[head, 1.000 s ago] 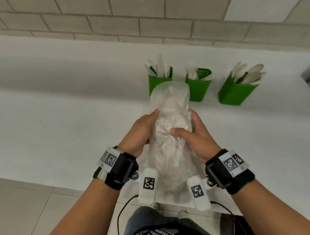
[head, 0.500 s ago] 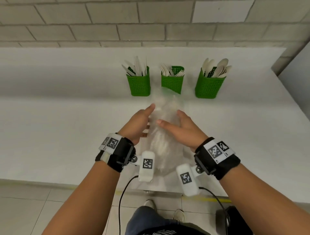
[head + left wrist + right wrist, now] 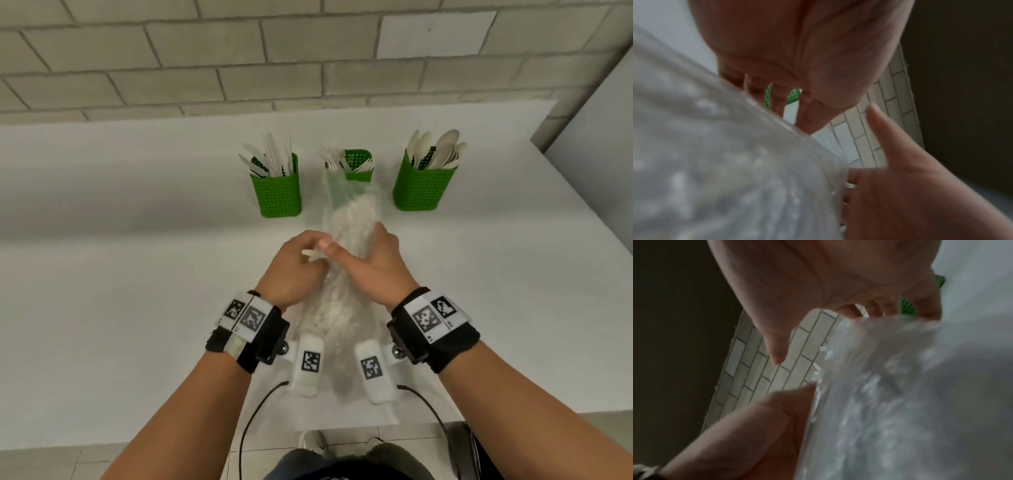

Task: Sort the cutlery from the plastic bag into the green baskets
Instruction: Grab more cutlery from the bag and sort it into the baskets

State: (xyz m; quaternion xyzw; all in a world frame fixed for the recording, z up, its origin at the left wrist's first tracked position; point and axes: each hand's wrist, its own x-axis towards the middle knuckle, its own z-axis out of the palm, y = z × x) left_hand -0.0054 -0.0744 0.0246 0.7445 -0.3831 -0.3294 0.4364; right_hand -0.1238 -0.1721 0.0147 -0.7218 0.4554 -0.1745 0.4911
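A clear plastic bag [image 3: 349, 212] full of white cutlery stands slanted on the white table [image 3: 137, 274], its top leaning toward the middle green basket [image 3: 359, 174]. My left hand [image 3: 308, 246] grips the bag's left side with curled fingers. My right hand [image 3: 356, 243] wraps its right side, thumb crossing over the front. A pale cutlery tip [image 3: 308, 253] shows between the two hands. The wrist views show the blurred bag [image 3: 715, 162] [image 3: 910, 402] against each palm. The left basket [image 3: 277, 195] holds knives, the middle one forks, the right basket [image 3: 423, 188] spoons.
The three baskets stand in a row near the table's back, in front of a grey brick wall [image 3: 239, 68]. The table's front edge [image 3: 137, 435] runs just behind my wrists. Cables hang from both wrist cameras.
The bag has come down and away from me, toward the middle basket. My hands have drawn closer together on it, the left fingers curling and the right thumb reaching across to the left hand.
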